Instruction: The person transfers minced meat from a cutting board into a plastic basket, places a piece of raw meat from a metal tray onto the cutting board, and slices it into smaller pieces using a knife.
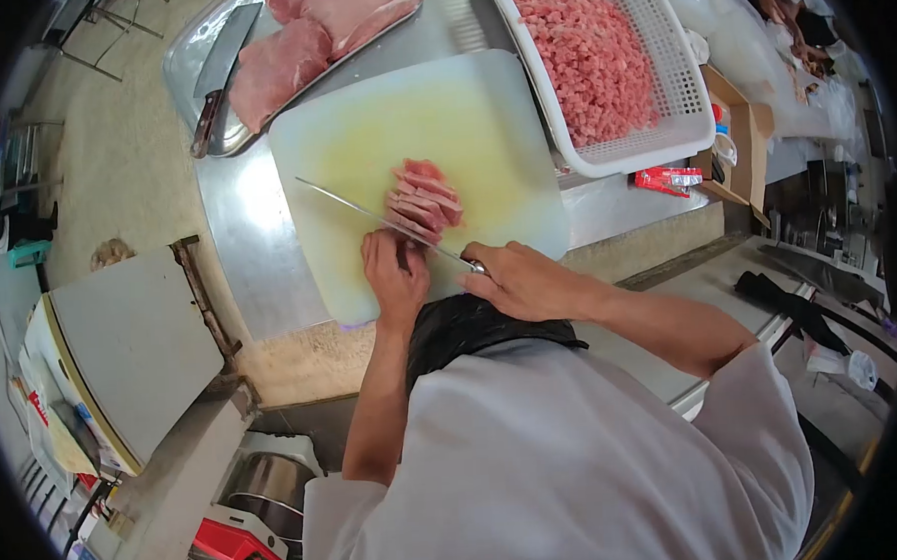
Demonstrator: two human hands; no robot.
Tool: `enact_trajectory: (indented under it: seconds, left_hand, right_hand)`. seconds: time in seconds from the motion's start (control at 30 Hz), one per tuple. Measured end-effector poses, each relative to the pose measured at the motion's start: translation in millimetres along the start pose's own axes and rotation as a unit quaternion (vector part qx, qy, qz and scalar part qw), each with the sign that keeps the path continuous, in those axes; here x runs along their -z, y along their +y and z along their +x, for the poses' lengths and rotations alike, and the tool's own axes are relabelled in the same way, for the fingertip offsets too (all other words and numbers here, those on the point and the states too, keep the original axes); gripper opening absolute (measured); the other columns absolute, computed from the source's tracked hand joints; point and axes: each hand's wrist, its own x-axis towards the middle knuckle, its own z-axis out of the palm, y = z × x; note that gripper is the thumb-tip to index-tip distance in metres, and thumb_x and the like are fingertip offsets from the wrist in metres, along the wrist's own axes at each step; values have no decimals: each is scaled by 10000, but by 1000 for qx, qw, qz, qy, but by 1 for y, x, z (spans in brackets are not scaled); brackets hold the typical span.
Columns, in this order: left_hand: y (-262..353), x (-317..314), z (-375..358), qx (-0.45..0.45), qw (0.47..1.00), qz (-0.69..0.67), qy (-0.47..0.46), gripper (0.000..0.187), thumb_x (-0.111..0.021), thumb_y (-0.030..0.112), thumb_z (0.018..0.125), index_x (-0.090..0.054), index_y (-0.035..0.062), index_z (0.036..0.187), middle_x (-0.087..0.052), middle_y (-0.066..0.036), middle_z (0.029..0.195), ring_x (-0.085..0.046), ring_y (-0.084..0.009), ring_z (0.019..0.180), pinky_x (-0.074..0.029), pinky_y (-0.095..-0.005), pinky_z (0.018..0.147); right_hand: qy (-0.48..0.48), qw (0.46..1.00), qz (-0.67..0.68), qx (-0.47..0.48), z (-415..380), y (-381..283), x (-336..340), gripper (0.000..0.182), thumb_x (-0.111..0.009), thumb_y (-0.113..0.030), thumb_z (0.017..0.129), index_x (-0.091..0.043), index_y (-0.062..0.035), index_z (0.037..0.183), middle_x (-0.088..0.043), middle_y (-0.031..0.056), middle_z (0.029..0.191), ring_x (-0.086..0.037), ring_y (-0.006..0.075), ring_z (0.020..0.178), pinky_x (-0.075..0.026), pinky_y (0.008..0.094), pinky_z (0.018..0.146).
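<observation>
A pale cutting board lies on a steel counter. Raw pink meat strips sit near the board's front edge. My left hand presses fingertips onto the near end of the strips. My right hand grips the handle of a long thin knife, whose blade runs left across the board, touching the meat beside my left fingers.
A white basket full of diced meat stands at the back right. A steel tray at the back left holds big meat slabs and a cleaver. A cardboard box and a red packet lie right. Another person's hands work at far right.
</observation>
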Motion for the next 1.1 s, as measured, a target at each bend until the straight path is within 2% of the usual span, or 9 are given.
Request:
enact_trajectory:
  seconds: [0.13, 0.23, 0.3, 0.43, 0.67, 0.87, 0.97, 1.1]
  left_hand:
    - [3, 5, 1, 4, 1000, -11, -15, 158, -615, -1, 856, -587, -22, 1010, -600, -228, 951, -566, -457, 917, -449, -530, 838]
    - [-2, 2, -8, -10, 1000, -18, 16, 158, -614, -4, 861, -589, -19, 1016, -601, -221, 948, -562, -450, 920, -448, -528, 837]
    - [-7, -3, -3, -25, 1000, -6, 17, 161, -609, -13, 851, -586, -16, 1010, -602, -217, 947, -559, -446, 923, -447, -527, 833]
    - [0, 4, -6, -19, 1000, 12, -7, 161, -594, -31, 825, -578, -14, 984, -600, -216, 941, -552, -441, 929, -444, -531, 827]
    - [1, 6, -3, -11, 1000, -17, -14, 170, -602, -30, 816, -591, -23, 985, -607, -234, 948, -561, -455, 927, -455, -535, 829]
    - [3, 10, -4, 0, 1000, -22, -12, 201, -650, -13, 831, -625, -13, 1030, -645, -225, 979, -582, -450, 944, -463, -517, 862]
    - [9, 7, -6, 9, 1000, -1, -12, 183, -656, -12, 839, -629, -5, 1020, -651, -208, 970, -585, -431, 950, -461, -506, 868]
    - [6, 4, -9, 12, 1000, 21, 6, 167, -663, -4, 846, -627, -6, 1009, -649, -191, 960, -586, -406, 967, -461, -493, 868]
  right_hand:
    - [45, 998, -16, 32, 35, 12, -17, 428, -582, -351, 1052, -607, 66, 1144, -701, 294, 847, -680, 529, 867, -519, 586, 831]
    - [39, 999, 0, 32, 30, 4, -4, 442, -586, -350, 1055, -614, 71, 1188, -708, 296, 858, -682, 531, 879, -523, 587, 833]
    - [12, 1000, -14, -9, -1, -18, 21, 448, -581, -345, 1058, -612, 71, 1222, -709, 303, 862, -682, 534, 882, -527, 587, 834]
    - [-40, 995, -33, -83, -47, -35, 29, 445, -567, -334, 1066, -611, 69, 1250, -707, 302, 844, -682, 533, 893, -530, 584, 848]
    - [-23, 999, -9, -26, -6, -20, 11, 438, -559, -325, 1068, -586, 79, 1236, -697, 329, 877, -671, 530, 904, -515, 599, 848]
    - [20, 998, -53, 40, 43, 0, -23, 428, -565, -334, 1056, -592, 69, 1196, -698, 317, 932, -668, 524, 935, -515, 585, 851]
    - [11, 998, 26, 51, 47, 3, -8, 404, -554, -340, 1055, -609, 44, 1169, -701, 300, 942, -669, 518, 945, -520, 574, 858]
    - [4, 1000, -18, 23, 13, -9, 18, 444, -583, -375, 1055, -620, 9, 1275, -692, 295, 874, -683, 486, 858, -540, 528, 822]
